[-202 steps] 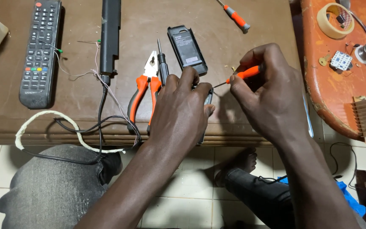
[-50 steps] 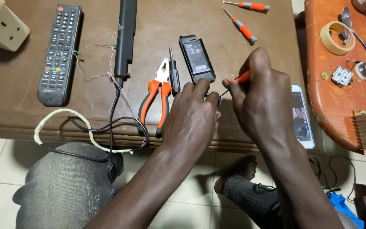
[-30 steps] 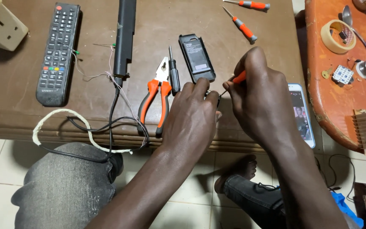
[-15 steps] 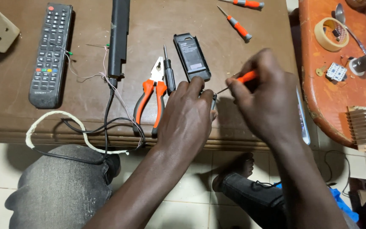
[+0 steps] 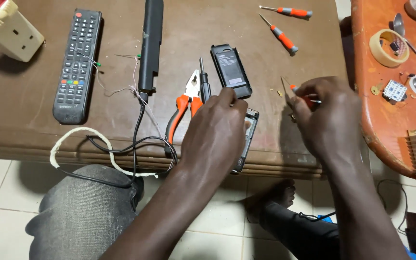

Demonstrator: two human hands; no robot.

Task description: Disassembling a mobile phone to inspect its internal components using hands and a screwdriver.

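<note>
So the brown counter [image 5: 34,96] is smooth dark wood with a rounded front edge, a bit scuffed, and next to it on the right is a second orange-painted counter [image 5: 376,115] with a chipped, worn rim. Biggest item on the brown one is a long black matte bar [image 5: 150,43], thin wires and a black cable coming off its near end. Left of that, a black plastic remote control [image 5: 78,65] with rows of rubbery buttons, and a cream plug adapter [image 5: 13,29] in the corner. Orange-handled pliers [image 5: 185,103] lie jaws-up beside a black screwdriver [image 5: 204,84]. A black plastic phone back cover [image 5: 230,71] sits just above the hands. Two small orange-and-grey screwdrivers [image 5: 285,39] lie near the far edge.

The left hand [image 5: 215,139] presses down flat-ish on an opened phone [image 5: 246,139], fingers curled over it at the front edge of the counter; its grip is closed on the phone, pinning it. The right hand [image 5: 326,120] is lifted off to the right, apart from the phone, grip pinched tight around a small orange-handled screwdriver [image 5: 300,94], with a thin pale pointed bit sticking up from the fingers. Can't tell what that bit is.
</note>
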